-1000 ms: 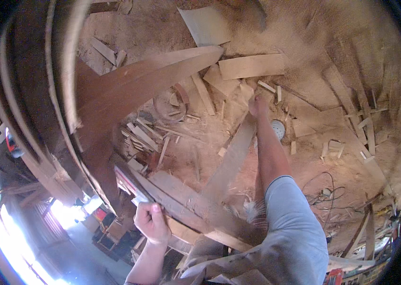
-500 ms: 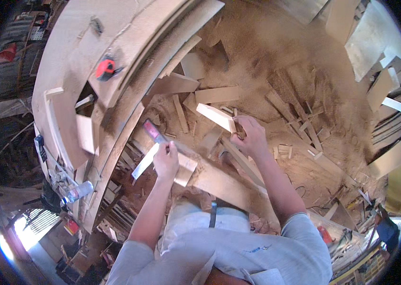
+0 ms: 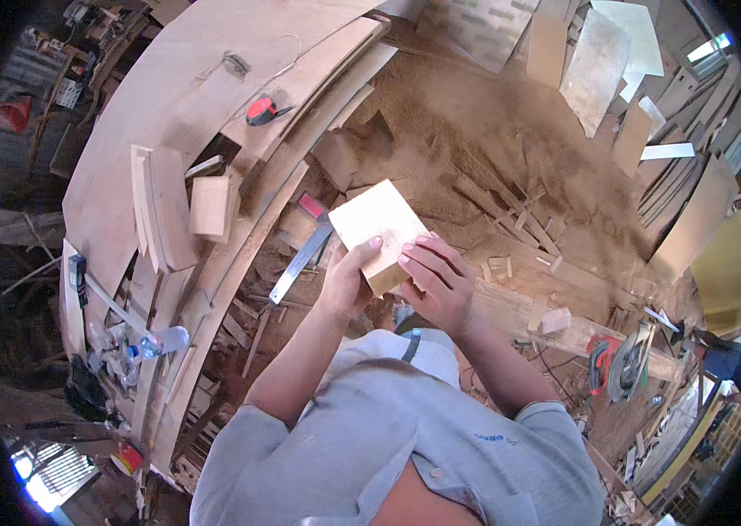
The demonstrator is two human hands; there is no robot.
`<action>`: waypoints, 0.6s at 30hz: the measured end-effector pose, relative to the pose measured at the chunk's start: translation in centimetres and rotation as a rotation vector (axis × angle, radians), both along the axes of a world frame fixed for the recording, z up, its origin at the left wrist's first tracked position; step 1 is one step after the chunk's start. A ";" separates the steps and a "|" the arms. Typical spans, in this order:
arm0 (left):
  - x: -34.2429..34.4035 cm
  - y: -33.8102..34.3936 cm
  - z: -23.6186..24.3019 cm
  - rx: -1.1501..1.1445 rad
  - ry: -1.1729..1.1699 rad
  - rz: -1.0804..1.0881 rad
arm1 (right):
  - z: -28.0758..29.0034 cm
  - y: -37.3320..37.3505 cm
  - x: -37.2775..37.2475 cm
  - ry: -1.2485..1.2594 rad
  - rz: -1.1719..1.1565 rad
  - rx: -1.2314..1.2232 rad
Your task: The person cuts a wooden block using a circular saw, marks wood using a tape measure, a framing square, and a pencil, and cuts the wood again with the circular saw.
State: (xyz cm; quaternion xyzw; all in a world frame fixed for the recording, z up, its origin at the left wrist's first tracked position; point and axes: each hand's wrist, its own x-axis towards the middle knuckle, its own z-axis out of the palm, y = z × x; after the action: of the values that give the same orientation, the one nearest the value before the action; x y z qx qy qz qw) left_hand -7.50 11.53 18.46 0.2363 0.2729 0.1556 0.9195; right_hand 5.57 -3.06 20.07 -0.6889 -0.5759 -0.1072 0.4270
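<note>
Both hands hold a pale, thick wooden block (image 3: 379, 226) in front of my body, with its broad, brightly lit face turned up. My left hand (image 3: 351, 279) grips the lower left edge, thumb on top. On the lower right, the fingers of my right hand (image 3: 441, 279) are bent over the face and edge. Just left of the block lies a try square with a red stock (image 3: 311, 207) and a metal blade (image 3: 300, 265). The block hides part of what lies under it.
On the curved wooden bench (image 3: 169, 96) at left are a red tape measure (image 3: 261, 110), stacked wood pieces (image 3: 213, 207) and a plastic bottle (image 3: 164, 342). A red circular power saw (image 3: 605, 364) sits at right. Sawdust (image 3: 493, 114) and offcuts (image 3: 511, 210) cover the far floor.
The wood piece in my right hand has come nearer and turned its broad face up. My left hand has moved right, away from the try square, and now grips the block too.
</note>
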 end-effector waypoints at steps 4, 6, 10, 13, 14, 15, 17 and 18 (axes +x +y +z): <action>-5.0 0.4 3.1 -0.112 -0.021 -0.016 | 3.0 -0.6 -6.2 -0.008 -0.080 0.079; -7.4 0.7 4.3 -0.163 -0.067 -0.002 | 5.3 -0.2 -9.1 0.004 -0.246 0.158; -11.2 1.7 5.1 -0.066 -0.008 0.112 | 6.7 -1.1 -14.4 0.743 -0.113 -0.109; -13.2 2.2 6.4 -0.017 -0.048 0.138 | 8.3 1.1 -17.7 1.102 0.018 -0.307; -13.9 2.4 6.9 0.018 -0.050 0.144 | 7.4 1.9 -18.3 1.147 0.069 -0.287; -14.5 2.6 7.2 0.024 -0.058 0.148 | 7.2 2.2 -18.9 1.138 0.075 -0.284; -15.7 2.9 7.6 0.095 -0.086 0.166 | 7.4 3.1 -19.9 1.336 0.149 -0.262; -16.4 3.2 7.7 0.099 -0.091 0.173 | 7.3 3.4 -20.2 1.330 0.158 -0.263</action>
State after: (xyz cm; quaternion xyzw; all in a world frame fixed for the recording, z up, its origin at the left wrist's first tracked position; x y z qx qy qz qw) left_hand -23.87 14.70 26.20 0.2497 0.2423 0.2582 0.9013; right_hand -14.62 0.39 27.36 -0.6104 -0.2476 0.4415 0.6092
